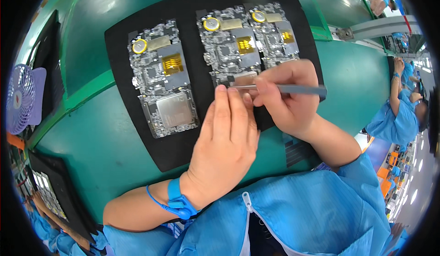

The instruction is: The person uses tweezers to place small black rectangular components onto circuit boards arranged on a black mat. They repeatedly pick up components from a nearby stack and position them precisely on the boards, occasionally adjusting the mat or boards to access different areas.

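My left hand point(224, 141) lies with its fingers stretched out together over the lower part of the middle circuit board point(224, 49), which it partly hides. Just to its right, my right hand point(288, 95) is closed around slim grey tweezers point(300, 89). Their thin tip points left, close to my left fingertips. What the tip touches there is too small to make out. Another circuit board point(268, 36) stands close on the right, its lower end covered by my right hand. Farther left lies a third circuit board point(158, 63). All three carry a round yellow-rimmed coin cell and an amber patch.
The boards lie on a black mat point(123, 40) on a green worktop point(87, 136). A purple fan point(25, 99) stands at the far left. Below it sits another black mat point(59, 182) with boards. People in blue work at the right point(396, 114) and lower left.
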A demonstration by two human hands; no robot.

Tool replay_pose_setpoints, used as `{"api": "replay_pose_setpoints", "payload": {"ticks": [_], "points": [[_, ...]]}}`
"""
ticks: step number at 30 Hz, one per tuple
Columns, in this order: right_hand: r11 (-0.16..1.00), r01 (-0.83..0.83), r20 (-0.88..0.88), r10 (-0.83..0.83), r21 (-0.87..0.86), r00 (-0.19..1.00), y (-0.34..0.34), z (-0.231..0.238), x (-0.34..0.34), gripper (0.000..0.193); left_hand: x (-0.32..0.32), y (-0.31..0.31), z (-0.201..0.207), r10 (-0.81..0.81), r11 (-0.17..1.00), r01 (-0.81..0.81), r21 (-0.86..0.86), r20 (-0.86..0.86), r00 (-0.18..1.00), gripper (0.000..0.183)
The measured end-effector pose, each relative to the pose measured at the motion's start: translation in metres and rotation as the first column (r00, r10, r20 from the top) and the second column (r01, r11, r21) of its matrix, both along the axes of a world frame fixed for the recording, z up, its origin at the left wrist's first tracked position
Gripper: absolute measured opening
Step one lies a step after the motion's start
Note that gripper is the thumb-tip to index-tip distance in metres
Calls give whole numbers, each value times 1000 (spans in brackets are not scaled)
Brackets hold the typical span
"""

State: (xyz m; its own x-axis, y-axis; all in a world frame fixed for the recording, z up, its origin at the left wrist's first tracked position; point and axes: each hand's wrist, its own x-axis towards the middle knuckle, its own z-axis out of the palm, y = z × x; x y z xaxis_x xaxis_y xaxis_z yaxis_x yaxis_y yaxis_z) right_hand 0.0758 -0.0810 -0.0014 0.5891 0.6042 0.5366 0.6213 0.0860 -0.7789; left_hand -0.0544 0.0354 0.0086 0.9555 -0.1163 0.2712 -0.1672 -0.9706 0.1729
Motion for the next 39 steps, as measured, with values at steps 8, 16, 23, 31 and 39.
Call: {"api": "replay_pose_setpoints", "payload": {"ticks": [8,16,23,31,39], "points": [[956,291,-633,-241,-25,736,-71,34,-13,20,-15,-21,3,-494,866,495,-68,31,869,37],[912,341,-613,-407,-228,677,-142,2,-66,20,-7,-37,-2,-558,820,503,-273,-184,809,61],[935,316,-635,-345,-164,691,-138,-4,-68,23,-6,-38,1,-539,839,500,-212,-202,818,67],[934,307,-609,-352,-182,711,-139,-4,-66,24,-6,-36,1,-546,834,508,-215,-191,816,67],[936,285,-650,-348,-205,675,-137,-2,-61,24,-8,-36,-3,-541,837,506,-205,-175,823,66]]}}
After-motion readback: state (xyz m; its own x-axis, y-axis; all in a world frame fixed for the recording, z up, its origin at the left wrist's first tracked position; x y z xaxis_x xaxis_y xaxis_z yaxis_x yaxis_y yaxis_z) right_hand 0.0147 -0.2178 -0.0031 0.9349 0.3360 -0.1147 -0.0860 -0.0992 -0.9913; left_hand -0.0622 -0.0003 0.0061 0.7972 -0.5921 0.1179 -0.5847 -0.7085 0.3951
